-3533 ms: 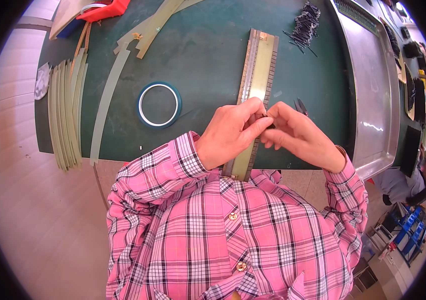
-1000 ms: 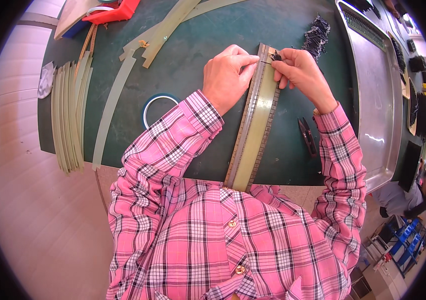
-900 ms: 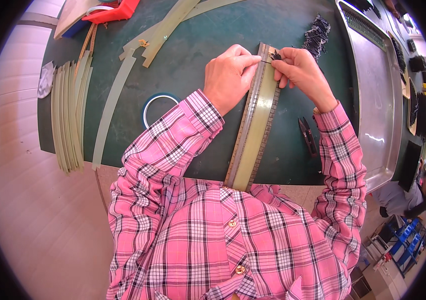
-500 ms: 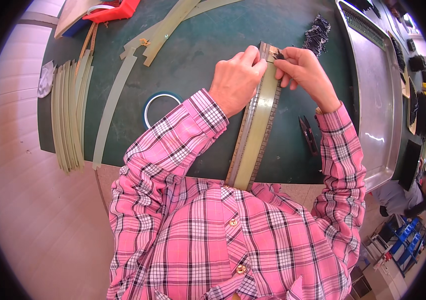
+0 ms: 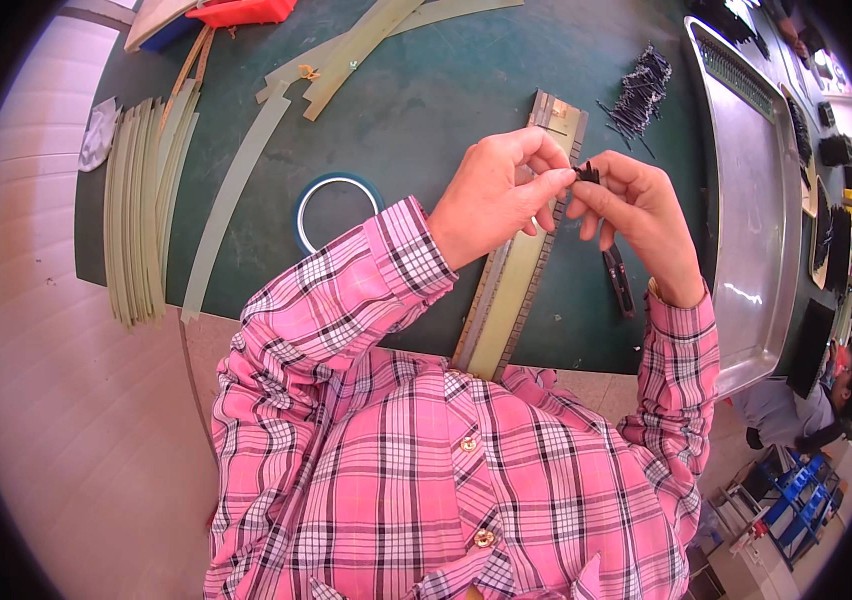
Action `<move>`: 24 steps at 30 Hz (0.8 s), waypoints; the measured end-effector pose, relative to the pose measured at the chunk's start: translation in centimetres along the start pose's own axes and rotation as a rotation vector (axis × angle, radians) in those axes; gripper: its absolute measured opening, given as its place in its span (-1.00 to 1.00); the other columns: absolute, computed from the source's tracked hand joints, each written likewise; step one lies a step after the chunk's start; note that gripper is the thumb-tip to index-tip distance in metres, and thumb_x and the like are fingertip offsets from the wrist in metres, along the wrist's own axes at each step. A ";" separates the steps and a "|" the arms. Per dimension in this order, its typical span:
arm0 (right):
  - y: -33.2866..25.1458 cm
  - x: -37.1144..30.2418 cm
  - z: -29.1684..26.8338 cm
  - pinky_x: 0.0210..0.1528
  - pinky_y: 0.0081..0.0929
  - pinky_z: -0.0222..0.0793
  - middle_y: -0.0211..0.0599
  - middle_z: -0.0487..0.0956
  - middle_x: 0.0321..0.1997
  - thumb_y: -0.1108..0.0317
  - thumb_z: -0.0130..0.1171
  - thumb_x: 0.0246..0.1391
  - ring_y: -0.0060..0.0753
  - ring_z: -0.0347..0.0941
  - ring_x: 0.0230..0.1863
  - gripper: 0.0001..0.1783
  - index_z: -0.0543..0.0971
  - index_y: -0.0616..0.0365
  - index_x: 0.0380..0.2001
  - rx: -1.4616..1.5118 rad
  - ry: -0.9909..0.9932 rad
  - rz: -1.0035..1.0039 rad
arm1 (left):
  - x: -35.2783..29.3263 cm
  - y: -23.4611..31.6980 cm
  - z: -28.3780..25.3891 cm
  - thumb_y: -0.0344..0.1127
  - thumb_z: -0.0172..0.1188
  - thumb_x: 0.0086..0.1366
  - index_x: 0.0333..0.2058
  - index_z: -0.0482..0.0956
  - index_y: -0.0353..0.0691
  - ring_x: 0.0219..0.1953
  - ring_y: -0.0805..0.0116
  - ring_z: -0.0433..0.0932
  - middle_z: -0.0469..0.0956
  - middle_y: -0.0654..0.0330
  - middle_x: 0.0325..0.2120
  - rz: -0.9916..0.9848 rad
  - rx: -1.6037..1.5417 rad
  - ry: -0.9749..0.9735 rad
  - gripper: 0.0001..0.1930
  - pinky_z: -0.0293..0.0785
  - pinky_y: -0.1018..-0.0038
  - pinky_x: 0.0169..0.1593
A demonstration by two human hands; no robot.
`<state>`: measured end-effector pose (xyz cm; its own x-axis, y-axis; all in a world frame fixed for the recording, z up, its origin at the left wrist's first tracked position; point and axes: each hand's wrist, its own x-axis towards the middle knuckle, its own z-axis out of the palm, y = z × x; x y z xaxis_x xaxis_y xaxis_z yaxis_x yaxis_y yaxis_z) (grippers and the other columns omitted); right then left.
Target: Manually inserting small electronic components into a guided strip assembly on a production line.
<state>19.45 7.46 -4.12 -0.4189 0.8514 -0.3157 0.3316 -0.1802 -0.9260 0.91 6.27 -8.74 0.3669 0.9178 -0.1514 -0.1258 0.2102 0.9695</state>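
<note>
Jig (image 5: 512, 300) lengthwise from tabletop's (image 5: 426, 110) near edge, beneath left hand (image 5: 502, 188) and just left of right hand (image 5: 638, 202), with both grips clamped on black bundle (image 5: 588, 174).

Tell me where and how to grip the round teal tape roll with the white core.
Probably best: pinch the teal tape roll by its left rim, from above and left, thumb outside, fingers in its open centre. It lies flat, and the pink plaid left sleeve covers its near-right edge in this view.
</note>
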 end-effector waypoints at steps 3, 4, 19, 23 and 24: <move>0.3 0.2 0.2 -0.64 -0.80 0.29 -0.39 0.56 -0.49 0.42 0.09 0.17 -0.71 0.46 -0.57 -0.84 0.51 0.31 -0.26 0.066 -0.007 0.002 | -0.2 -0.3 -0.5 -0.31 0.13 0.30 -0.22 0.46 -0.37 -0.53 0.49 0.56 0.55 0.16 -0.42 -0.023 -0.172 -0.033 -0.78 0.47 0.66 -0.56; 0.4 0.2 0.2 -0.64 -0.80 0.29 -0.38 0.56 -0.49 0.42 0.09 0.17 -0.71 0.46 -0.57 -0.84 0.51 0.31 -0.26 0.085 -0.006 0.003 | -0.3 -0.3 -0.5 -0.31 0.13 0.30 -0.22 0.46 -0.37 -0.53 0.49 0.56 0.55 0.16 -0.42 -0.022 -0.171 -0.034 -0.78 0.47 0.66 -0.56; 0.6 1.1 -0.6 -0.69 -0.82 0.18 -0.39 0.58 -0.53 0.39 0.10 0.12 -0.74 0.43 -0.63 -0.88 0.50 0.24 -0.34 0.080 0.046 0.044 | 0.7 -0.9 0.2 -0.35 0.13 0.28 -0.24 0.48 -0.37 -0.54 0.49 0.56 0.54 0.19 -0.45 -0.019 -0.117 0.098 -0.81 0.49 0.63 -0.54; 0.7 2.9 -1.1 -0.66 -0.73 0.23 -0.39 0.57 -0.57 0.38 0.10 0.08 -0.70 0.43 -0.65 -0.84 0.52 0.29 -0.39 -0.172 0.158 0.040 | 2.1 -2.0 -0.1 -0.41 0.16 0.22 -0.27 0.54 -0.36 -0.58 0.51 0.54 0.55 0.21 -0.46 0.289 0.485 0.294 -0.86 0.46 0.59 -0.51; 0.8 3.4 -1.3 -0.66 -0.72 0.24 -0.39 0.57 -0.58 0.39 0.09 0.07 -0.70 0.43 -0.65 -0.85 0.52 0.29 -0.41 -0.196 0.173 0.034 | 2.3 -2.2 -0.2 -0.41 0.16 0.22 -0.27 0.54 -0.36 -0.58 0.51 0.54 0.55 0.21 -0.46 0.288 0.484 0.293 -0.86 0.46 0.59 -0.51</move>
<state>19.36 10.81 -5.63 -0.2598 0.9209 -0.2908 0.5075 -0.1260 -0.8524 1.83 8.02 -11.23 0.1048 0.9833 0.1485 0.2740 -0.1721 0.9462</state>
